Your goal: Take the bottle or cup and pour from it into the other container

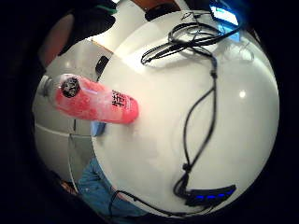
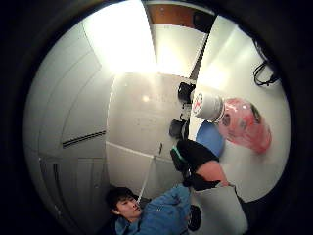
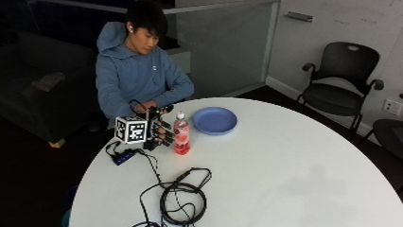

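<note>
1. Outside view: the pink bottle stands upright on the round white table, white cap up. The gloved right hand sits just beside it at its 9 o'clock; fingers reach toward the bottle, but whether they touch or close on it I cannot tell. The blue plate lies near the bottle's 1 o'clock.
2. Little finger side palm view: the bottle's whole length shows close to the palm, standing clear on the table.
3. Thumb side palm view: bottle and plate lie side by side, so the pour likely goes across the bottle, away from the hand.
</note>
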Motion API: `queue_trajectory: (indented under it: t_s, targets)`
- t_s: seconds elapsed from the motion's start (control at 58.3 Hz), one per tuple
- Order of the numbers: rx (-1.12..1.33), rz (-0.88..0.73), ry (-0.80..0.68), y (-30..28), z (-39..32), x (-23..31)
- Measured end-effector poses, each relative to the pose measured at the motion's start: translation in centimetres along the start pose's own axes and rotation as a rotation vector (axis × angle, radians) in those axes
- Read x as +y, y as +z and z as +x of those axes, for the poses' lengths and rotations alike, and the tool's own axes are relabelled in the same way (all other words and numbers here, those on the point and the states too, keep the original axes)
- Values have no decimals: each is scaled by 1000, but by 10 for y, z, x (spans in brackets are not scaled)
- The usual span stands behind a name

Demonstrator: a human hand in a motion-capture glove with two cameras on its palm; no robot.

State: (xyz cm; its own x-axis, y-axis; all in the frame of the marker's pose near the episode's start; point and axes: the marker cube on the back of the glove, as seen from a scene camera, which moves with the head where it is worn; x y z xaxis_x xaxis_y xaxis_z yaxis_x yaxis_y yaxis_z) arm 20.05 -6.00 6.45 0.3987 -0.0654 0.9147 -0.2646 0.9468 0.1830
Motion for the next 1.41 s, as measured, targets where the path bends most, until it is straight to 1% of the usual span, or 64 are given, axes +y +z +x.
queue_trajectory:
  t_s: [0.377,0.618,0.772,0.892,1.132,1.321,1.407]
  targets:
    - [-87,-30,10,53,8,-12]
    - [-144,109,-19,73,8,-23]
    - [-92,128,-25,83,4,-20]
    - [107,60,-65,89,-12,-21]
    - [573,-143,-163,107,-67,-24]
    - [1030,-327,-213,137,-114,-29]
    - [1276,-367,-248,155,-129,-29]
